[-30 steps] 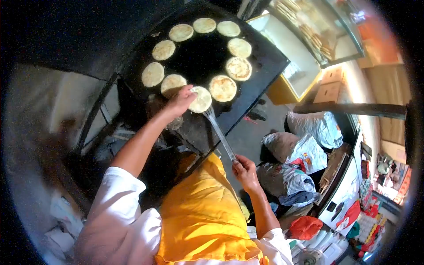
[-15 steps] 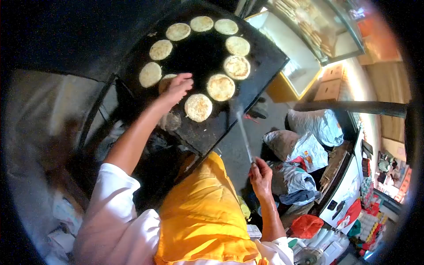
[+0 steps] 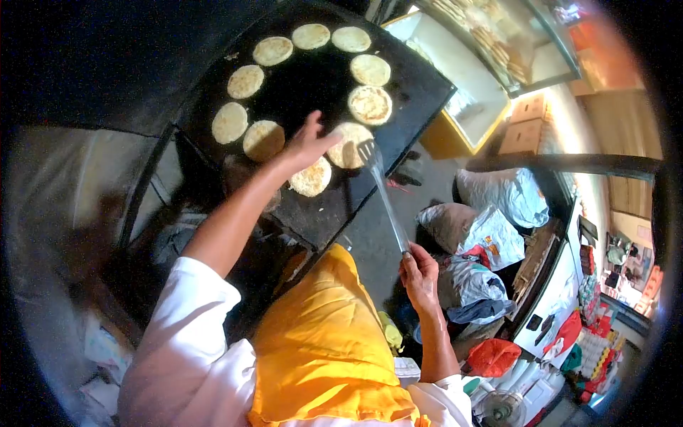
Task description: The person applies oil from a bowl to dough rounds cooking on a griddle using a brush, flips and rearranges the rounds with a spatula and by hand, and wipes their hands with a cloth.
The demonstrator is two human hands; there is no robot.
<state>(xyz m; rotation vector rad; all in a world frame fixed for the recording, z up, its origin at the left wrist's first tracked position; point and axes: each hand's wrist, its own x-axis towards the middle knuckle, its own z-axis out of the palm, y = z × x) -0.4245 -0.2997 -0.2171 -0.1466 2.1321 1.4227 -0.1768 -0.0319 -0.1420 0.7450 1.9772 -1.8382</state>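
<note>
Round flatbreads (image 3: 371,105) lie in a ring on a dark flat griddle (image 3: 324,235). My left hand (image 3: 309,148) is over the near side of the ring with its fingers apart, holding nothing. Its fingertips reach the left edge of one browned flatbread (image 3: 348,147); whether they touch it I cannot tell. The hand partly covers another flatbread (image 3: 311,179) below. My right hand (image 3: 420,276) is closed round the handle of a slotted metal spatula (image 3: 388,203). The spatula's blade lies at the right edge of the browned flatbread.
A glass display case (image 3: 498,43) with baked goods stands beyond the griddle's right side, beside a yellow-edged white box (image 3: 473,107). Several stuffed sacks (image 3: 501,196) sit on the right. A red bag (image 3: 493,357) and a fan (image 3: 501,404) are at lower right.
My left hand has moved right, from the left flatbread to the browned one, uncovering the left one. The spatula's blade has come up to the browned flatbread's edge.
</note>
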